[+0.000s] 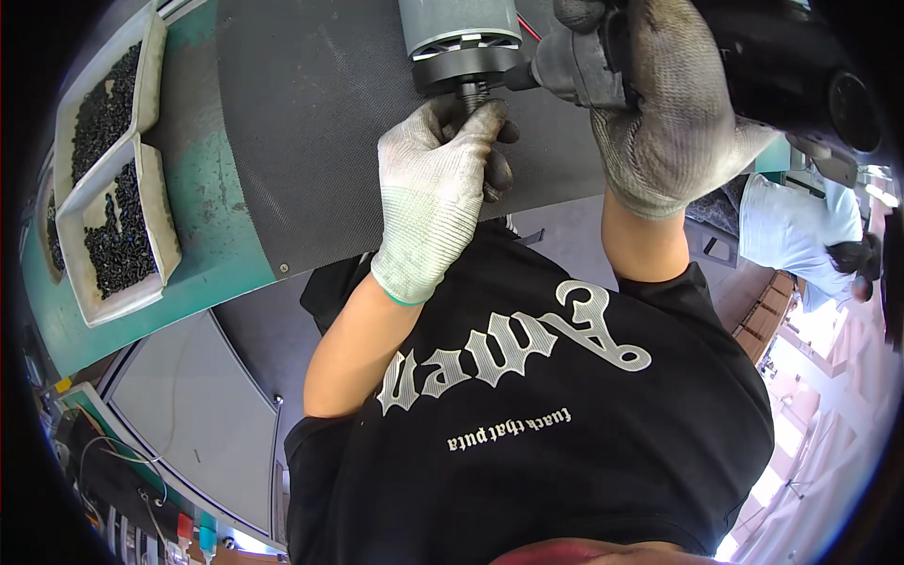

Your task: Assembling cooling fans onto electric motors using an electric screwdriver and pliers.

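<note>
A grey cylindrical electric motor (460, 21) with a black end flange (452, 71) lies at the top middle. From the flange a threaded shaft (474, 94) points toward me. My left hand (435, 174), in a whitish knit glove with darkened fingertips, is closed with thumb and fingers round this shaft. My right hand (673, 113), in a dirtier grey glove, grips a black power driver (777, 71). The driver's grey nose (570, 71) points left, and its dark tip meets or nearly meets the flange's right side. Any screw at the tip is hidden.
A black ribbed mat (311, 122) covers part of the green bench (207, 217). Two whitish trays (169, 212) of small black screws stand at the left. A red wire (529, 28) runs behind the motor. Another person (796, 217) in light clothing is at the far right.
</note>
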{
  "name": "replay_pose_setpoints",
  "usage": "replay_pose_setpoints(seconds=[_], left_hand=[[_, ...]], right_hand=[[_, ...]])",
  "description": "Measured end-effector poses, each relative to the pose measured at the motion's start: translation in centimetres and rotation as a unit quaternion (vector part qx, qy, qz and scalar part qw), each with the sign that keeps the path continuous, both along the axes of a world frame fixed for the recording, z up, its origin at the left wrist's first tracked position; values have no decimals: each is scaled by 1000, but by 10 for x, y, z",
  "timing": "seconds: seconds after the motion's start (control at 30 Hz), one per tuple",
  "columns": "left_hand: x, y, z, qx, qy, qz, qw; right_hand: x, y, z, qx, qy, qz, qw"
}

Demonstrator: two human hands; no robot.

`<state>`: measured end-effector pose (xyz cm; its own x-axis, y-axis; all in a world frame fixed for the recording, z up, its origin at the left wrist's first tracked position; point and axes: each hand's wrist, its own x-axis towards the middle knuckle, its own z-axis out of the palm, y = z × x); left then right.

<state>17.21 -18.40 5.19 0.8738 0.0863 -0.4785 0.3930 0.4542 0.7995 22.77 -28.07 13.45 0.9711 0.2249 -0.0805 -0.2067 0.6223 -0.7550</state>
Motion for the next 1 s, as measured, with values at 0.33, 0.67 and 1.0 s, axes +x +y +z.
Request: replay_pose_setpoints(seconds=[0.33,0.67,1.0], left_hand=[[2,-2,-4,18,-15,4,1000],[-1,-3,-10,11,-37,5,999],[1,-6,-18,-9,-55,25,998]], right_hand=[[11,-15,-21,120,-12,-6,993],[15,6,-13,-196,-241,-60,949],[19,12,-12,-312,-373,-113,866]])
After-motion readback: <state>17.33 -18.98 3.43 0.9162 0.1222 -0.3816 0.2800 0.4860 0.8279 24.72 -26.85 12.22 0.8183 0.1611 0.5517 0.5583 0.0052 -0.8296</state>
